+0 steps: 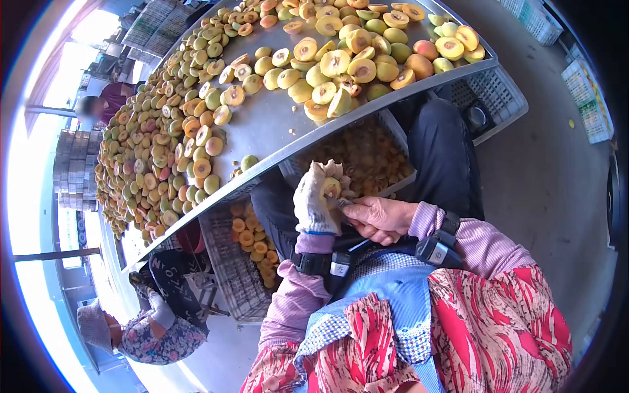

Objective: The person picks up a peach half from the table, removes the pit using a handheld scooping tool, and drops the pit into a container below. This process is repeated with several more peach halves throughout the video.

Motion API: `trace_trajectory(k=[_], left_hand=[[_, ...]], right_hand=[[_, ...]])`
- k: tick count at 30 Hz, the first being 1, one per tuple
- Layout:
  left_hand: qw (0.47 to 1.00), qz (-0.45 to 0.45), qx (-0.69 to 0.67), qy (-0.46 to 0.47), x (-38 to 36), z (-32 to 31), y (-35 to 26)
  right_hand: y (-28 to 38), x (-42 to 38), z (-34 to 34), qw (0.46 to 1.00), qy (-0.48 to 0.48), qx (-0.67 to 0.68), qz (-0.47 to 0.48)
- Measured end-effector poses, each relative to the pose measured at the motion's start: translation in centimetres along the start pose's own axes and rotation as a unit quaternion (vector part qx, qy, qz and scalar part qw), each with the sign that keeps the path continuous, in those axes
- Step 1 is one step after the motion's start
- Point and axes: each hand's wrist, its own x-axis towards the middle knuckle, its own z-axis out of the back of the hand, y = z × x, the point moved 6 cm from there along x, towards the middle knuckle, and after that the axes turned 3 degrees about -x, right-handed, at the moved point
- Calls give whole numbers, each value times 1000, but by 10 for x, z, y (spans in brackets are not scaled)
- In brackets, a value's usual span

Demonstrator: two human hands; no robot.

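Note:
My left hand point(316, 202), in a worn white knit glove, is closed around a yellow peach half point(332, 188), cut face toward my right hand. Bare fingers of my right hand point(379, 219) are wrapped round a small metal tool point(341, 202), whose tip meets the peach half; most of the tool is hidden in the grip. Both hands are over my lap, just above a white crate point(401, 187) of peach pieces under the table edge.
A metal table point(262, 124) bears a heap of peach halves point(164, 141), many still with stones. Left of my legs stands a grey crate point(226, 278) of pitted halves. Another person point(157, 327) sits at the lower left; one more point(114, 101) is farther back. Crates point(586, 98) stand at right.

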Motion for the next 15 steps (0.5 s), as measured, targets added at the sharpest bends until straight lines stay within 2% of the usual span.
trace_trajectory(k=[1,3,5,6,9,10,11,12,13,14,15], left_hand=[[994,-56,98,-13,-2,-2,-6],[989,-70,130,10,1,1,-7],[985,31,112,128,2,-5,-2],[979,58,121,157,3,-7,-2],[986,51,76,141,10,-9,-3],[989,47,52,133,11,-11,-3],[995,-16,46,90,11,-9,-9],[994,-41,43,93,6,-7,-11],[993,-63,39,95,2,-5,-12],[996,-38,23,77,3,-1,-6],[996,-20,55,62,6,2,-3]], right_hand=[[-6,-3,-2,993,57,87,-47],[-10,-5,-2,986,81,131,-62],[-12,-6,-6,979,116,152,-64],[-12,-6,-7,979,117,155,-63],[-9,-8,-10,967,147,201,-63],[-7,-8,-10,970,129,197,-63],[-2,-7,-8,973,111,191,-61],[3,-8,-8,974,110,190,-58],[5,-9,-4,991,70,100,-48],[4,-11,-2,999,32,10,-42],[5,-12,-3,998,36,11,-48]])
